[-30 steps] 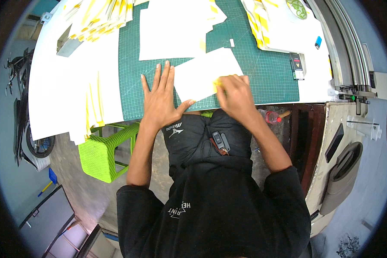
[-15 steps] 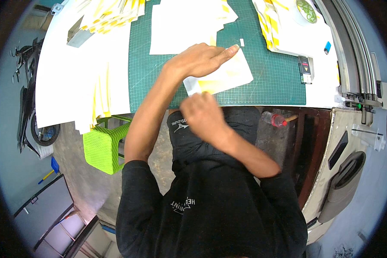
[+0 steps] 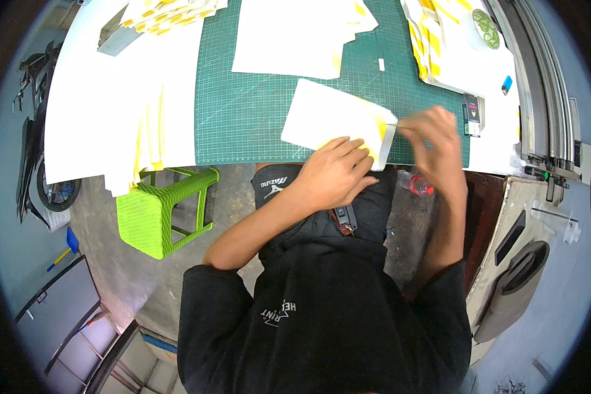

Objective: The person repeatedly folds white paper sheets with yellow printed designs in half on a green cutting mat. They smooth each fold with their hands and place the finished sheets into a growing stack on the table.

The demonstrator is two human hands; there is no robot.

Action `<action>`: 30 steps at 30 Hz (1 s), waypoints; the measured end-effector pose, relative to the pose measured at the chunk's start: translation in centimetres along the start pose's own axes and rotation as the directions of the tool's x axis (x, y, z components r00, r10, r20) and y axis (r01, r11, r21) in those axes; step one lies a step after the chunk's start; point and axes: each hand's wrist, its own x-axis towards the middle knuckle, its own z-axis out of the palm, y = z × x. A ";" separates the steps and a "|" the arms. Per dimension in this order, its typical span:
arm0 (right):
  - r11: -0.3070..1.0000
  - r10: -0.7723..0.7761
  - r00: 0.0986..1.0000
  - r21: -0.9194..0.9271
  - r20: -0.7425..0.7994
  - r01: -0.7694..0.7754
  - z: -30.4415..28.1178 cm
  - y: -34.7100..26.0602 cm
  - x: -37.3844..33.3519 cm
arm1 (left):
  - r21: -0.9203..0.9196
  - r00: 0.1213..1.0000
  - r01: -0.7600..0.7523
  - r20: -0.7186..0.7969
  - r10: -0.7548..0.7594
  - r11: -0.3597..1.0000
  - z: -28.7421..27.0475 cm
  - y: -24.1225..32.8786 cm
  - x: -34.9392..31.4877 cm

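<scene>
A folded white-and-yellow paper piece [image 3: 331, 113] lies tilted on the green cutting mat [image 3: 240, 125], near the mat's front edge. Its right end shows a yellow patch and a pale strip. My left hand [image 3: 337, 172] rests over its lower edge, fingers stretched out, palm down. At the paper's upper right corner is my right hand [image 3: 435, 141], smeared by motion, with fingers pinched round a thin stick-like tool [image 3: 404, 126]. The tool's tip reaches the pale strip; its exact kind is too blurred to make out.
Larger white sheets [image 3: 285, 43] lie farther back on the mat. Yellow-and-white paper stacks [image 3: 427, 43] stand at the right, beside a round tub [image 3: 484, 29], a dark small box [image 3: 471, 115] and a blue lighter [image 3: 507, 85]. A green stool [image 3: 144, 220] stands below left.
The paper has turned, its pale strip now at the right. My left hand came down to its lower edge, and my right hand moved right and up to its corner.
</scene>
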 end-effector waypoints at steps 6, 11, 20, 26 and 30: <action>0.961 -0.274 0.944 0.006 0.184 0.277 10.8 0.3 7.9 | -0.032 0.998 -0.028 -0.057 0.026 0.999 0.5 0.8 -1.8; 0.967 -0.250 0.954 -0.013 0.165 0.256 13.6 -1.2 15.9 | -0.002 0.999 0.007 -0.038 -0.007 1.000 0.7 0.8 -2.0; 0.996 0.035 0.978 -0.071 -0.205 -0.051 7.9 6.5 6.6 | 0.128 0.985 0.152 -0.099 -0.140 0.980 0.4 -0.2 -3.1; 0.971 -0.211 0.977 0.124 0.044 0.204 6.4 -1.2 -2.0 | 0.185 0.994 0.083 -0.082 -0.069 0.979 -2.9 -3.7 -5.7; 0.975 -0.217 0.976 0.044 0.031 0.216 9.2 -1.8 -4.6 | 0.186 0.981 0.158 -0.138 -0.133 0.970 -3.5 -4.0 -6.3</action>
